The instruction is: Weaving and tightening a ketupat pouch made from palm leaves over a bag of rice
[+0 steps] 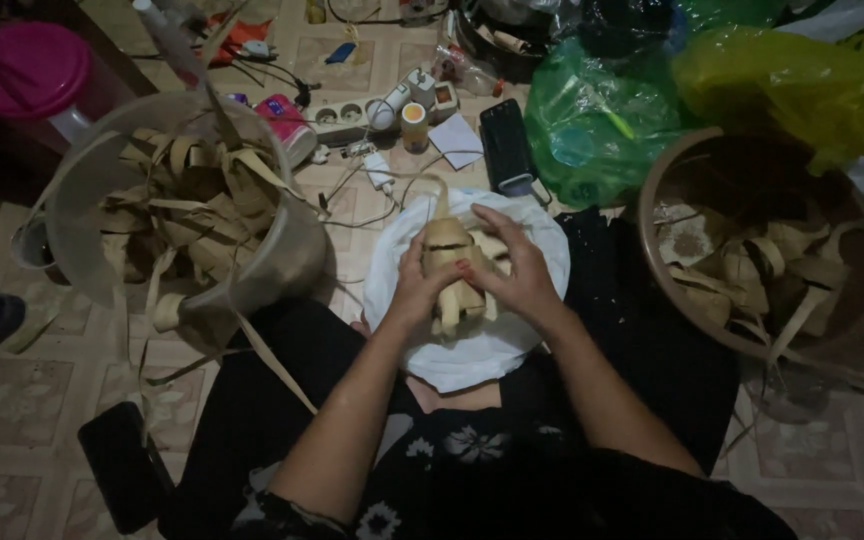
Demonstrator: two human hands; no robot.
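Observation:
Both of my hands hold a small woven palm-leaf pouch (449,262) over a white bowl (472,360) that rests on my lap. My left hand (415,290) grips the pouch's left side, thumb against the weave. My right hand (512,262) covers its right side, fingers spread over the top. Loose leaf strips hang from the pouch's lower end, and one strip curls up above it.
A clear tub (82,200) of woven pouches and loose strips stands at my left. A brown basin (852,300) with more pouches sits at my right. Green and yellow plastic bags (602,120), a power strip (342,115) with cables and a pink-lidded container (27,68) lie beyond.

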